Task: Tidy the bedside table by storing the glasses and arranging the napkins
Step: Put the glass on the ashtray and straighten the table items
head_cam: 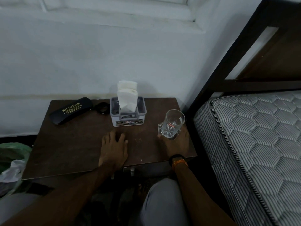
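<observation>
On table (78, 144) | left hand (114, 149) flat | right hand (175, 144) grips tumbler (171, 126) (upright)

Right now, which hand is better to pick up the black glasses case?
Probably the left. The left hand lies flat and free on the table, on the same side as the black glasses case. The right hand is busy holding the drinking glass near the bed side.
</observation>
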Demonstrator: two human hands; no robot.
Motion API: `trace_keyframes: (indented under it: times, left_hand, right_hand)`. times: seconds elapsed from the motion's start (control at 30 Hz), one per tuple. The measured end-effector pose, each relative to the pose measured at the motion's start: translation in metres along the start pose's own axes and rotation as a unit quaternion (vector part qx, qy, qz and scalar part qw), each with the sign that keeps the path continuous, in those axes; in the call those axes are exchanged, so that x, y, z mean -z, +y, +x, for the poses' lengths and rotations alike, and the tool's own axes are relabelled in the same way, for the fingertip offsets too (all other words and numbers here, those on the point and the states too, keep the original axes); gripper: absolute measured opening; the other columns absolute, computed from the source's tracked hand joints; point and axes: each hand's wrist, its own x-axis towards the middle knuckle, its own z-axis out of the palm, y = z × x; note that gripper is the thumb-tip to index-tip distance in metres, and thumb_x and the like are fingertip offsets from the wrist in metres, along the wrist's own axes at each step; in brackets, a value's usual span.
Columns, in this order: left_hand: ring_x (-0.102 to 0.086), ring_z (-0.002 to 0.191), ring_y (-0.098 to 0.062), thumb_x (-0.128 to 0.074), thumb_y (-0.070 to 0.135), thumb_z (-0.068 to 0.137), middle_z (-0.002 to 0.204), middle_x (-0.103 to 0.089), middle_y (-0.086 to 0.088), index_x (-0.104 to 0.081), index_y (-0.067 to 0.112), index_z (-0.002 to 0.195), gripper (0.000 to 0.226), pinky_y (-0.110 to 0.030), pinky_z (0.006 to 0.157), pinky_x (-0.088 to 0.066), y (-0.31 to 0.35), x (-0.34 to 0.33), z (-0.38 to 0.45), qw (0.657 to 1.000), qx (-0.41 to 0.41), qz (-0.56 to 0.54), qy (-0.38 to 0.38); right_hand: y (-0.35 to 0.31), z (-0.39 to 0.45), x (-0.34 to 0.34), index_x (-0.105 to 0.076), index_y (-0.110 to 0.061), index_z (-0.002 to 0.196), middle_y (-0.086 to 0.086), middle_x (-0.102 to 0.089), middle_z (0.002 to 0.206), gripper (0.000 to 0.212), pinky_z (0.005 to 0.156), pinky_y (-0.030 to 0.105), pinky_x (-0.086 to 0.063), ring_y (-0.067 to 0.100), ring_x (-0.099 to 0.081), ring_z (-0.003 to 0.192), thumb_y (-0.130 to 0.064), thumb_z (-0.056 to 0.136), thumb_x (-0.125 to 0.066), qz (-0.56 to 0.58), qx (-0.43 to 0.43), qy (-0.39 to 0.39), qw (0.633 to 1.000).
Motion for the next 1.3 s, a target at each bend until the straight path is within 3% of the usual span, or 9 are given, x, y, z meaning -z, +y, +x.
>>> trace_keyframes:
  times: [0.07, 0.2, 0.33, 0.43, 0.7, 0.93, 1.3]
  left_hand:
    - [-0.05, 0.108, -0.036, -0.031, 0.041, 0.095, 0.124, -0.052, -0.015, -0.058, 0.017, 0.121, 0.045, -0.049, 0.095, -0.042, 0.006, -0.003, -0.001, 0.999, -0.04, 0.001, 0.008]
    - [-0.041, 0.131, -0.037, -0.031, 0.045, 0.095, 0.14, -0.046, -0.013, -0.053, 0.023, 0.135, 0.05, -0.05, 0.111, -0.034, 0.001, -0.007, 0.002, 0.999, -0.052, -0.007, -0.005]
    - [-0.033, 0.14, -0.035, -0.033, 0.046, 0.096, 0.149, -0.041, -0.014, -0.05, 0.025, 0.14, 0.052, -0.048, 0.118, -0.022, 0.0, -0.008, 0.003, 0.998, -0.069, 0.002, -0.005]
    - [-0.03, 0.143, -0.033, -0.035, 0.047, 0.095, 0.152, -0.038, -0.013, -0.047, 0.027, 0.143, 0.052, -0.045, 0.118, -0.016, 0.0, -0.008, 0.004, 0.997, -0.071, 0.004, -0.003]
    - [-0.026, 0.145, -0.031, -0.032, 0.049, 0.096, 0.155, -0.035, -0.01, -0.042, 0.03, 0.146, 0.054, -0.045, 0.119, -0.017, -0.001, -0.012, 0.004, 0.998, -0.066, 0.019, -0.013]
    - [-0.024, 0.147, -0.029, -0.033, 0.05, 0.097, 0.157, -0.033, -0.008, -0.039, 0.031, 0.147, 0.054, -0.045, 0.12, -0.018, -0.002, -0.013, 0.005, 0.997, -0.067, 0.02, -0.014]
    - [-0.023, 0.147, -0.028, -0.032, 0.05, 0.097, 0.156, -0.034, -0.007, -0.039, 0.031, 0.147, 0.054, -0.043, 0.12, -0.015, 0.0, -0.011, 0.004, 0.998, -0.068, 0.013, -0.007]
  right_hand:
    - [0.002, 0.003, -0.002, -0.041, -0.021, 0.141, 0.002, -0.048, 0.142, 0.1, 0.098, 0.022, -0.028, 0.02, -0.044, 0.131, -0.051, 0.056, -0.085, -0.013, 0.005, -0.008, 1.0]
    - [0.004, 0.012, -0.009, -0.044, -0.023, 0.14, 0.0, -0.051, 0.14, 0.1, 0.098, 0.023, -0.03, 0.019, -0.048, 0.128, -0.068, 0.056, -0.073, -0.021, 0.003, -0.022, 1.0]
    - [0.0, 0.029, -0.017, -0.047, -0.02, 0.139, 0.001, -0.053, 0.138, 0.094, 0.101, 0.03, -0.038, 0.021, -0.05, 0.126, -0.05, 0.058, -0.085, 0.005, 0.011, -0.027, 1.0]
    - [-0.005, 0.044, -0.026, -0.048, -0.021, 0.136, 0.001, -0.056, 0.134, 0.092, 0.102, 0.037, -0.045, 0.022, -0.053, 0.123, -0.046, 0.057, -0.086, 0.021, 0.018, -0.03, 0.999]
    - [-0.024, 0.083, -0.041, -0.056, -0.022, 0.124, -0.004, -0.062, 0.121, 0.076, 0.086, 0.021, -0.042, 0.013, -0.059, 0.107, -0.036, 0.057, -0.089, 0.055, 0.046, -0.038, 0.997]
    - [-0.031, 0.103, -0.049, -0.058, -0.029, 0.118, -0.008, -0.065, 0.116, 0.074, 0.09, 0.034, -0.054, 0.012, -0.063, 0.103, -0.051, 0.053, -0.084, 0.06, 0.043, -0.038, 0.997]
    - [-0.039, 0.11, -0.053, -0.056, -0.023, 0.118, -0.001, -0.065, 0.115, 0.073, 0.09, 0.039, -0.055, 0.02, -0.063, 0.103, -0.04, 0.055, -0.089, 0.049, 0.047, -0.034, 0.997]
